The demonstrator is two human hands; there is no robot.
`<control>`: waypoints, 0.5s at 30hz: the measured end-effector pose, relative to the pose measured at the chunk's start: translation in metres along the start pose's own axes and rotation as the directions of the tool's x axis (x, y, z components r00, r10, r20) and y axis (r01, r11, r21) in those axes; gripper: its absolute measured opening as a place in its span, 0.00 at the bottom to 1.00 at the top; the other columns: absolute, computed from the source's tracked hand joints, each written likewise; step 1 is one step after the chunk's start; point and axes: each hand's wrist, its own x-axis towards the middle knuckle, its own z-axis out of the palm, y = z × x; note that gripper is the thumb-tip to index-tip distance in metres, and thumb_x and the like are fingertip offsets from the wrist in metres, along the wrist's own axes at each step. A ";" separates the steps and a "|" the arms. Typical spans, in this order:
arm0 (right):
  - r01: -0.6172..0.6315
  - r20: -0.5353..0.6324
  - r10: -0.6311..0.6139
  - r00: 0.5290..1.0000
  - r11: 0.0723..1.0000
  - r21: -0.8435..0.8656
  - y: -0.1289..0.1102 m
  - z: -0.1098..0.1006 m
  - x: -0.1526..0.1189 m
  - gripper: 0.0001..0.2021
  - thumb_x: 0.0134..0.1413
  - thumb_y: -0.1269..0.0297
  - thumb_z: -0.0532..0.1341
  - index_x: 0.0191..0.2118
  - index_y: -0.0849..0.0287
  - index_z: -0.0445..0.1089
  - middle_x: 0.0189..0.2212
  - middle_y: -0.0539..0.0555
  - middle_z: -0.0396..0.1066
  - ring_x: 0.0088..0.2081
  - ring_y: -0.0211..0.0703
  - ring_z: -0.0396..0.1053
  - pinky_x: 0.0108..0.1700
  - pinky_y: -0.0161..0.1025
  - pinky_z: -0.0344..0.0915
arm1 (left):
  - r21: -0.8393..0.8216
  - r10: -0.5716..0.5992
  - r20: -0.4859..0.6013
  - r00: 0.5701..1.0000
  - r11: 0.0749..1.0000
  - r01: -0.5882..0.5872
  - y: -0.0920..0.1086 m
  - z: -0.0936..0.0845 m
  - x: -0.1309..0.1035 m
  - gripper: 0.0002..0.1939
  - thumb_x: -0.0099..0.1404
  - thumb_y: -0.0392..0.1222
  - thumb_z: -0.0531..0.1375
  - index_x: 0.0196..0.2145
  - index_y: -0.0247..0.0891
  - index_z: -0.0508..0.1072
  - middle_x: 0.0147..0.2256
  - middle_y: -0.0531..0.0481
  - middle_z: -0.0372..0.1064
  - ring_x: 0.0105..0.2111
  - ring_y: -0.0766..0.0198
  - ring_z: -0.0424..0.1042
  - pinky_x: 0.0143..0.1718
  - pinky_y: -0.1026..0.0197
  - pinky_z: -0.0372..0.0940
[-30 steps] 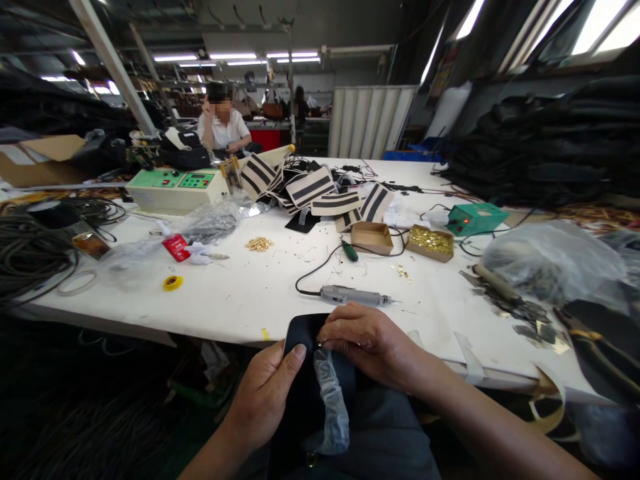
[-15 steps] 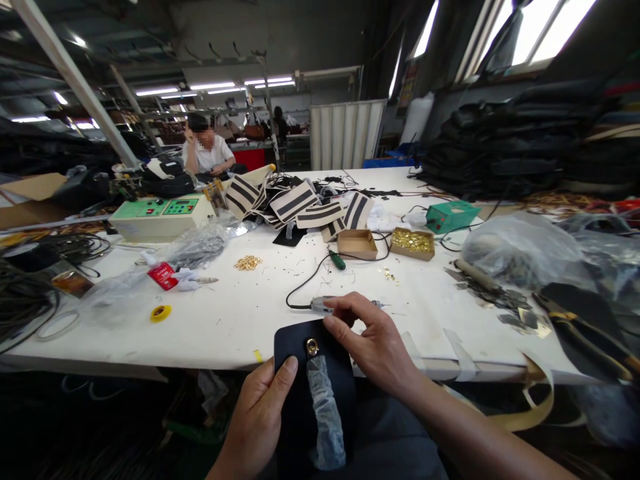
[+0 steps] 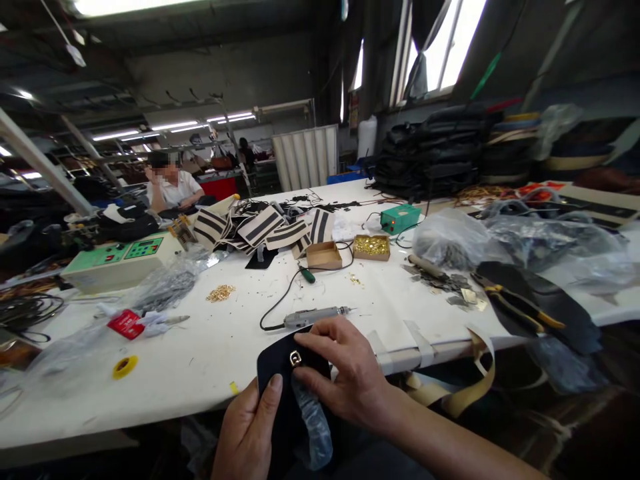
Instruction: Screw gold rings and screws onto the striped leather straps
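A black flat panel (image 3: 273, 357), which looks like leather, is held upright and slightly tilted at the table's front edge. Its left side is gripped by my left hand (image 3: 250, 420), thumb on the front face and fingers behind. Near the top of the panel sits a small gold metal buckle (image 3: 295, 359). Below it runs a strap wrapped in clear plastic (image 3: 314, 427). Bent around the buckle from the right are the thumb and forefinger of my right hand (image 3: 345, 373), the forefinger above and the thumb just below; this hand partly covers the panel's right side.
Beyond the panel lies a grey electric screwdriver (image 3: 315, 317). Gold pieces fill a cardboard box (image 3: 371, 247), beside another box (image 3: 324, 255). Striped panels (image 3: 260, 227) are heaped behind. Yellow tape (image 3: 125, 367) lies left, pliers (image 3: 520, 310) right. A person (image 3: 173, 187) sits across the table.
My right hand has moved from the panel's upper right corner to the buckle, its thumb now beside the strap's top. The view has turned right, uncovering more of the screwdriver.
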 end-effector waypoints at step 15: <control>-0.083 0.152 0.040 0.988 0.953 0.291 0.011 -0.004 0.004 0.03 0.63 0.65 0.69 0.39 0.57 0.78 0.34 0.52 0.78 0.37 0.40 0.76 0.40 0.36 0.71 | 0.106 0.074 0.007 0.997 0.992 -0.074 0.013 0.011 -0.005 0.28 0.68 0.63 0.61 0.50 0.36 0.81 0.49 0.42 0.80 0.53 0.43 0.75 0.60 0.50 0.65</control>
